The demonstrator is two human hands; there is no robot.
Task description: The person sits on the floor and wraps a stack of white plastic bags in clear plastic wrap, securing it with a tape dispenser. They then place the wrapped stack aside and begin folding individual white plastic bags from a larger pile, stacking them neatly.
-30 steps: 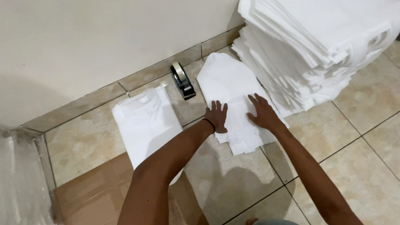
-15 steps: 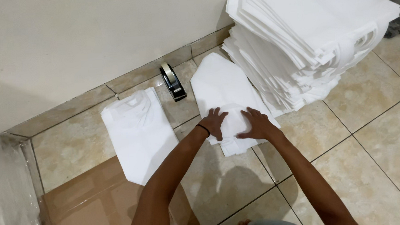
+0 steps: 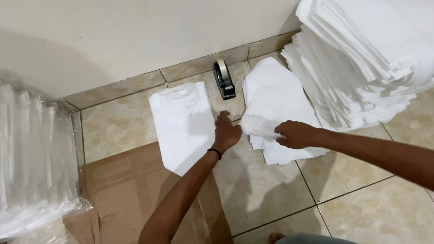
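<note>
A small stack of folded white garments (image 3: 277, 100) lies on the tiled floor by the wall. My right hand (image 3: 295, 133) pinches the near corner of the top piece and lifts it off the stack. My left hand (image 3: 225, 132) grips the same lifted edge from the left side; a dark band circles its wrist. To the left, a single folded white shirt (image 3: 183, 123) lies flat, partly on a sheet of cardboard (image 3: 132, 200). A tape dispenser (image 3: 223, 78) stands against the wall between the shirt and the stack.
A tall, leaning pile of white folded cloth (image 3: 376, 44) rises at the right. Garments packed in clear plastic (image 3: 23, 157) are stacked at the left. A beige wall closes the far side. My knee and toes (image 3: 302, 241) show at the bottom edge.
Both hands were pressed flat on the small stack; now they have closed on the top piece's near edge and raised it. The view has shifted, so the stack sits further right.
</note>
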